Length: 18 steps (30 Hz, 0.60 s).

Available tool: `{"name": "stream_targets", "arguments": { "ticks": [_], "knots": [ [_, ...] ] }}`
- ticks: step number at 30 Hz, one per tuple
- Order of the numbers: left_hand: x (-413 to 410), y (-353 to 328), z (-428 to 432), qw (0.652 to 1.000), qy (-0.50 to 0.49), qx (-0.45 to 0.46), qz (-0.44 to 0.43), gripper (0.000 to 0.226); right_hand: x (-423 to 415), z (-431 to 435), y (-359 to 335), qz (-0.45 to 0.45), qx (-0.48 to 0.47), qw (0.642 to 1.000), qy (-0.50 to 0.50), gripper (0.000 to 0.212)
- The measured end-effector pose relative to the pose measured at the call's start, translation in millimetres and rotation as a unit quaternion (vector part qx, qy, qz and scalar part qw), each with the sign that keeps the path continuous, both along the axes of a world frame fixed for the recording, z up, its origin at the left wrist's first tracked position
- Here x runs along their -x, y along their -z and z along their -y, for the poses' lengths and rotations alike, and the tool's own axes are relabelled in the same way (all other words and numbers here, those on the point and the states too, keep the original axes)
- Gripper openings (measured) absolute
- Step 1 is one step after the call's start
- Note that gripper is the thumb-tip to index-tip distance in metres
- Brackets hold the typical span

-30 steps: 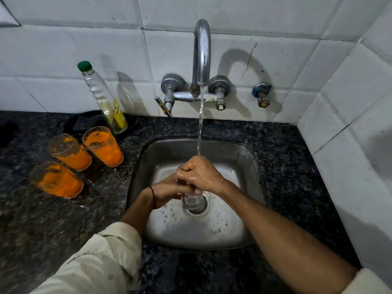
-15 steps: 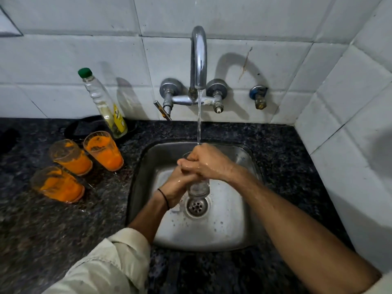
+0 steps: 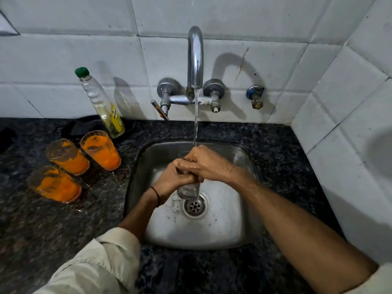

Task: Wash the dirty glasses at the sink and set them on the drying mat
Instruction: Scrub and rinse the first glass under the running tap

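Over the sink: a clear glass is held upright just above the drain, both hands on it.
Left hand: wrapped round the middle of the clear glass from the left side, fingers curled tight on it. A thin black band is worn on the wrist.
Right hand: laid over the top of the clear glass, fingers curled down round the rim area, wet & shiny. Whether any fingers go inside can't be told, that bit is hidden.
Clear glass: only the bottom part is seen below the hands, plus a sliver of rim behind the right hand. No orange is seen on it.
Tap: chrome, wall-mounted, running. The water stream is dropped straight down at the right hand, approx where the rim is.
Dirty glasses: 3 are parked on the dark granite counter left of the sink, well apart from the hands. All are smeared w/ orange gunk. 2 are set side by side at the back, 1 is in front.
Bottle: clear plastic, green cap, yellow label. It's leaned toward the tiled wall just behind the dirty glasses.
Valve: small, blue-handled, fixed to the wall right of the tap.
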<state>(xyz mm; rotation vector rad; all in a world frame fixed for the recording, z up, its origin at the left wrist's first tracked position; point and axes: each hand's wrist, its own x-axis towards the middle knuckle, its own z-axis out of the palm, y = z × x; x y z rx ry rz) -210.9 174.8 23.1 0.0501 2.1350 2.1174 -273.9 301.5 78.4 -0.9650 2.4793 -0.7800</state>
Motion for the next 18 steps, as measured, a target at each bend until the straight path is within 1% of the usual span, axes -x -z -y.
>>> {"name": "stream_targets", "arguments": {
  "ticks": [1, 2, 3, 4, 5, 6, 7, 8, 9, 10, 11, 12, 13, 14, 15, 16, 17, 18],
  "knots": [
    [0.8, -1.7, 0.4, 1.0, -0.002, -0.011, 0.019, 0.019, -0.8, 1.4, -1.1, 0.011, 0.019, 1.0, 0.017, 0.045],
    [2.6, -1.6, -2.6, 0.999, -0.025, 0.005, 0.037, 0.016, -1.8, 5.2, 0.1, 0.01, 0.035, 0.997, 0.063, 0.044],
    [5.3, -1.4, -8.8, 0.995, -0.065, 0.062, 0.045, 0.012, -3.9, 10.6, 1.5, 0.002, 0.043, 0.991, 0.125, 0.044],
    [9.4, 1.6, -16.5, 0.979, -0.119, 0.158, 0.043, 0.012, -7.1, 17.5, 4.8, -0.013, 0.037, 0.981, 0.19, 0.044],
    [12.3, 4.7, -25.0, 0.954, -0.17, 0.246, 0.034, 0.013, -10.9, 23.9, 9.5, -0.035, 0.018, 0.97, 0.238, 0.044],
    [12.4, 6.6, -32.6, 0.933, -0.213, 0.289, 0.017, 0.012, -14.1, 28.3, 15.0, -0.064, -0.006, 0.964, 0.259, 0.043],
    [10.7, 7.5, -37.8, 0.932, -0.229, 0.28, 0.008, 0.008, -15.6, 30.4, 18.6, -0.089, -0.024, 0.962, 0.256, 0.044],
    [8.8, 7.8, -38.4, 0.947, -0.221, 0.233, 0.007, 0.008, -14.9, 29.2, 20.1, -0.105, -0.035, 0.965, 0.239, 0.045],
    [7.2, 9.4, -34.7, 0.967, -0.196, 0.164, 0.017, 0.013, -12.2, 24.5, 18.1, -0.109, -0.038, 0.972, 0.207, 0.044],
    [4.4, 8.0, -27.6, 0.984, -0.154, 0.083, 0.038, 0.019, -7.5, 17.5, 15.5, -0.09, -0.032, 0.983, 0.157, 0.044],
    [0.9, 5.1, -19.9, 0.993, -0.105, 0.005, 0.059, 0.025, -3.9, 10.5, 10.3, -0.063, -0.02, 0.993, 0.102, 0.046],
    [-1.2, 3.0, -13.4, 0.995, -0.059, -0.039, 0.068, 0.03, -1.7, 5.7, 6.9, -0.039, -0.011, 0.997, 0.063, 0.05],
    [-1.6, -1.4, -10.4, 0.996, -0.035, -0.036, 0.067, 0.032, -2.5, 4.0, 5.6, -0.025, 0.005, 0.998, 0.053, 0.052],
    [0.3, -3.9, -11.2, 0.997, -0.047, 0.009, 0.06, 0.028, -4.2, 5.8, 8.1, -0.019, 0.028, 0.996, 0.081, 0.054],
    [3.9, -6.1, -15.1, 0.991, -0.084, 0.096, 0.049, 0.02, -6.4, 9.7, 10.9, -0.02, 0.05, 0.99, 0.132, 0.054],
    [8.4, -6.8, -21.4, 0.97, -0.13, 0.201, 0.037, 0.015, -8.5, 15.3, 13.0, -0.026, 0.059, 0.98, 0.187, 0.054],
    [12.8, -5.5, -28.3, 0.936, -0.185, 0.297, 0.033, 0.018, -10.4, 21.3, 14.9, -0.033, 0.049, 0.971, 0.231, 0.054],
    [15.5, -5.6, -34.7, 0.909, -0.229, 0.348, 0.021, 0.019, -13.0, 25.7, 15.8, -0.043, 0.031, 0.967, 0.25, 0.054]
  ]
}}
